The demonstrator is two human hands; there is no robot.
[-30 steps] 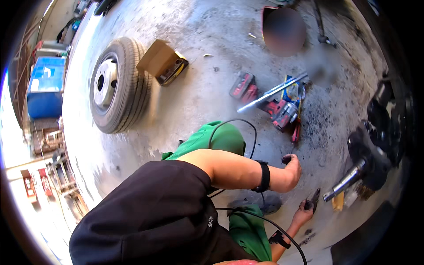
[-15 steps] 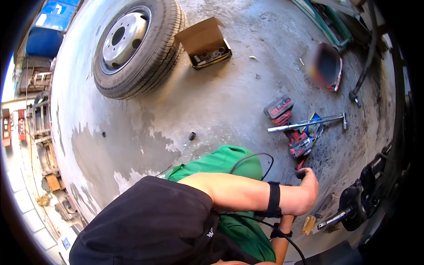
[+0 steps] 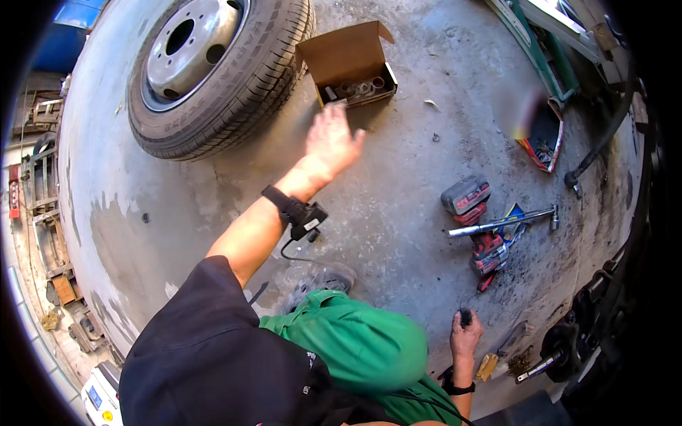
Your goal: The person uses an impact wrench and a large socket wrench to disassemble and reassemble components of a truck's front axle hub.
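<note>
The fingers [image 3: 339, 113] of the left hand [image 3: 331, 140] are spread loose and hold nothing, stretched out over the concrete floor [image 3: 398, 206] with their tips just short of an open cardboard box [image 3: 346, 60] of small metal parts. To the left of those fingers, and a little beyond them, a truck wheel [image 3: 213, 67] lies flat on its side, tyre on and steel rim facing up. Back along the arm from the fingers, a black strap with a small device [image 3: 297, 211] sits on the wrist, a thin cable hanging from it. Nearer the body, below the fingers, a knee in green trousers [image 3: 355, 348] is bent up. Well to the right of the fingers lies a red and black power tool [image 3: 474, 227] with a long steel bar [image 3: 501, 224] across it, and farther right again a red tray [image 3: 543, 138] holds loose bits. Low on the right, well apart from the reaching fingers, the right hand [image 3: 465, 335] is curled shut around a small dark object [image 3: 465, 317] which I cannot make out, just short of a wheel hub [image 3: 568, 344] with its studs bare.
</note>
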